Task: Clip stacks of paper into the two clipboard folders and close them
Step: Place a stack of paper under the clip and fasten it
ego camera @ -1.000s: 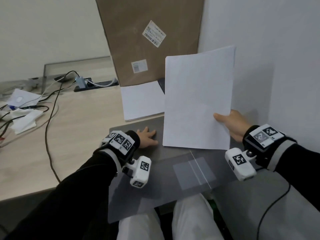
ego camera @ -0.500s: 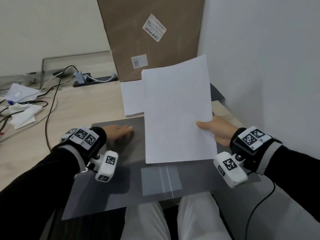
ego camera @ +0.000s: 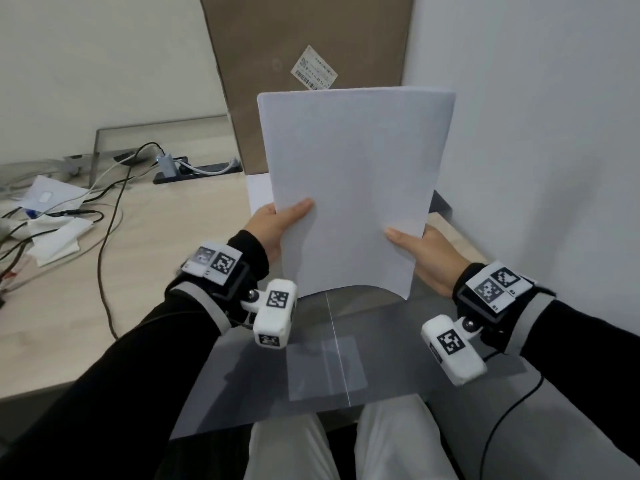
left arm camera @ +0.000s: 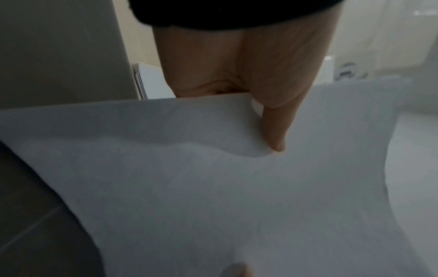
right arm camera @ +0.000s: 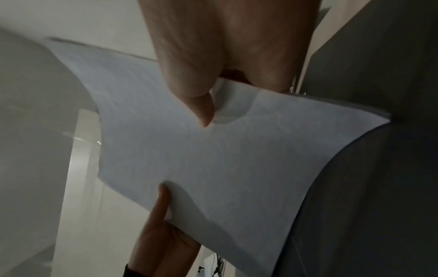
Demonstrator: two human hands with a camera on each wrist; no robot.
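Both hands pinch the stack of paper (ego camera: pixel 349 188) by its side edges: the left hand (ego camera: pixel 277 226) has its thumb on the front face and its fingers behind, and the right hand (ego camera: pixel 426 258) grips the opposite edge the same way. The stack stands nearly upright above the grey folder (ego camera: pixel 242 393), which lies on the desk (ego camera: pixel 156 244) with its near part overhanging the person's lap. The stack's lower edge bows up in the middle, and whether its corners touch the folder cannot be told.

The bow suggests the hands squeeze inward; if they press harder the sheets may buckle or fan apart, and a loose pinch could let inner sheets slide out of line before clipping. The folder's overhanging near edge could tip if the stack is pushed down on it.

Behind the stack lie another pile of paper (ego camera: pixel 258 192) and a dark folder corner (ego camera: pixel 441 206), in front of a cardboard box (ego camera: pixel 311 36). Cables (ego camera: pixel 104 209) trail at far left.

A second ago the right hand alone held the stack, tilted and further right, while the left hand rested flat on the folder; now the left hand has joined and the stack is centred.
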